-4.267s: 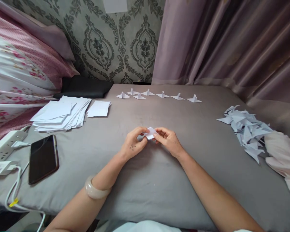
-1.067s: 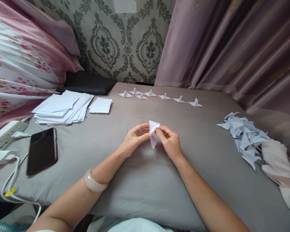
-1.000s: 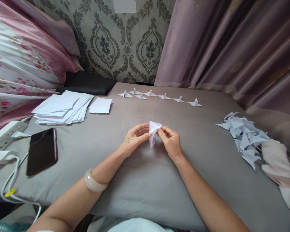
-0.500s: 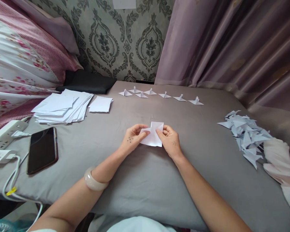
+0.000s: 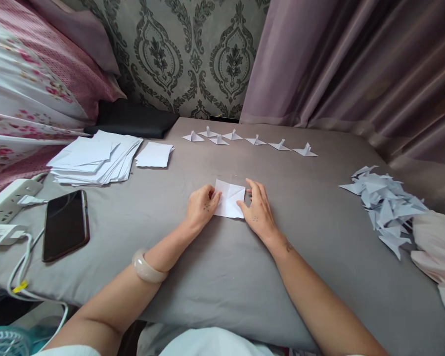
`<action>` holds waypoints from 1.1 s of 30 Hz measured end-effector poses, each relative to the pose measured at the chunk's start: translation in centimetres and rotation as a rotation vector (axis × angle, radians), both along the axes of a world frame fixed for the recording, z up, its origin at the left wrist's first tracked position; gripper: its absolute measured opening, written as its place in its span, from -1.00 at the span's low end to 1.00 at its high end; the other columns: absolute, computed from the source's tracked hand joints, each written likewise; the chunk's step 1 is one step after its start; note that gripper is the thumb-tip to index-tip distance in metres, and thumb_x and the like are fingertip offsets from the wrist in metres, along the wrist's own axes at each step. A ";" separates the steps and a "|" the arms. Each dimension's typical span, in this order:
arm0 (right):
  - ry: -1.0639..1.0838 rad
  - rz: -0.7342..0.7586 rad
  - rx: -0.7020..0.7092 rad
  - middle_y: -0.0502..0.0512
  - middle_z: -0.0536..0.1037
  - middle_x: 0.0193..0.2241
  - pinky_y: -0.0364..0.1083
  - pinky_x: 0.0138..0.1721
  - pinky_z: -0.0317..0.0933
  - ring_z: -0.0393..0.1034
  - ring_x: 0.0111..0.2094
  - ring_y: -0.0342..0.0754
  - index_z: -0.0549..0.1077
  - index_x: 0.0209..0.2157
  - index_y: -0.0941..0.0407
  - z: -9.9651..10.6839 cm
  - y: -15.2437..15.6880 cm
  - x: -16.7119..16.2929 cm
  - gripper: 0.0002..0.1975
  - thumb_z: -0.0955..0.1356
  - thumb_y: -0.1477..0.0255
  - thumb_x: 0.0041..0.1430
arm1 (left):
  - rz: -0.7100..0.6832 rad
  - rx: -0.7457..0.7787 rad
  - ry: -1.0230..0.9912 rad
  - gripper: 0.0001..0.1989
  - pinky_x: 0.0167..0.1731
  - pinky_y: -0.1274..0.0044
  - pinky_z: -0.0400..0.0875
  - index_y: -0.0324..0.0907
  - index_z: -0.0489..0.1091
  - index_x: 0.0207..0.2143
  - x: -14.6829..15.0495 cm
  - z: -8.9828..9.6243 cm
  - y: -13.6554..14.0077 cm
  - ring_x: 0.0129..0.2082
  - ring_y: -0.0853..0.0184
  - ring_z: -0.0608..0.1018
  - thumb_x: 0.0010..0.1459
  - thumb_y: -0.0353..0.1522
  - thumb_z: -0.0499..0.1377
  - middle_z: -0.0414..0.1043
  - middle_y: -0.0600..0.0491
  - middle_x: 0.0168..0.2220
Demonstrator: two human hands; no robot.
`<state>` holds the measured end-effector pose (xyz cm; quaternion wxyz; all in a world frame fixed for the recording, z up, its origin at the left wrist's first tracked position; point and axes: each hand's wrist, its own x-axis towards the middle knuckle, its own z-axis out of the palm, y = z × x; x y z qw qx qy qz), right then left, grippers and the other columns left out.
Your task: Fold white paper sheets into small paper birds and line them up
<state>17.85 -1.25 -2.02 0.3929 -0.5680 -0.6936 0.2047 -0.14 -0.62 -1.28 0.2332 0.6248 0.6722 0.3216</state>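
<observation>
We press a small white paper square [image 5: 229,199] flat on the grey bedsheet [image 5: 222,277], creases crossing its face in a faint X; it sits slightly askew, near edge running left to right, with no clear long axis. Our left hand [image 5: 202,207] curls loosely at the sheet's left edge, fingers [image 5: 214,198] resting on the paper without pinching it. Our right hand [image 5: 256,210] lies open, fingers spread, thumb touching the right edge. A pale, smooth bangle [image 5: 147,259] circles the left wrist. To the left, a glossy black phone [image 5: 66,225] lies near a white power strip [image 5: 11,195]. Beyond it, a fanned stack of white sheets [image 5: 94,158]. At right, a heap of pointed folded pieces [image 5: 385,202]. Farther back, a row of winged paper figures [image 5: 250,141] stands before patterned wallpaper [image 5: 193,54] and mauve curtains [image 5: 356,64].
</observation>
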 end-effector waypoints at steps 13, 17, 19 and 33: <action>-0.454 0.332 0.102 0.11 0.49 -0.08 0.03 -0.07 0.17 0.30 -0.05 0.06 0.46 -0.14 0.02 2.4 -2.5 -0.3 -0.78 0.37 0.35 0.15 | -0.013 0.019 0.005 -0.55 -0.46 0.55 0.21 -0.13 0.31 0.08 -1.0 0.0 0.0 -0.56 0.37 0.37 0.09 -0.38 0.07 0.32 0.17 -0.60; -0.577 0.337 0.174 0.15 0.47 -0.08 0.02 -0.10 0.15 0.26 -0.06 0.05 0.47 -0.13 0.04 2.1 -2.2 -0.2 -0.76 0.23 0.50 0.26 | 0.048 -0.030 0.021 -0.75 -0.44 0.52 0.23 -0.18 0.52 -0.25 -1.1 0.2 0.1 -0.54 0.34 0.41 0.11 -0.34 0.06 0.38 0.07 -0.58; -0.615 0.312 0.190 0.16 0.47 -0.13 0.00 -0.12 0.15 0.26 -0.10 0.04 0.49 -0.14 0.04 1.8 -2.1 -0.2 -0.70 0.19 0.56 0.27 | 0.047 -0.045 0.071 -0.76 -0.43 0.51 0.24 -0.18 0.52 -0.30 -1.2 0.4 -0.1 -0.51 0.31 0.42 0.13 -0.33 0.07 0.41 0.02 -0.53; -0.396 0.141 0.049 0.11 0.49 -0.29 -0.01 -0.21 0.23 0.29 -0.22 0.02 0.53 -0.29 0.04 1.2 -2.2 -0.2 -0.80 0.26 0.38 0.27 | -0.545 0.212 0.331 -0.82 -0.11 0.34 0.19 -0.15 0.46 -0.32 -1.6 1.1 -1.3 -0.16 0.16 0.47 0.14 -0.23 0.17 0.50 -0.06 -0.18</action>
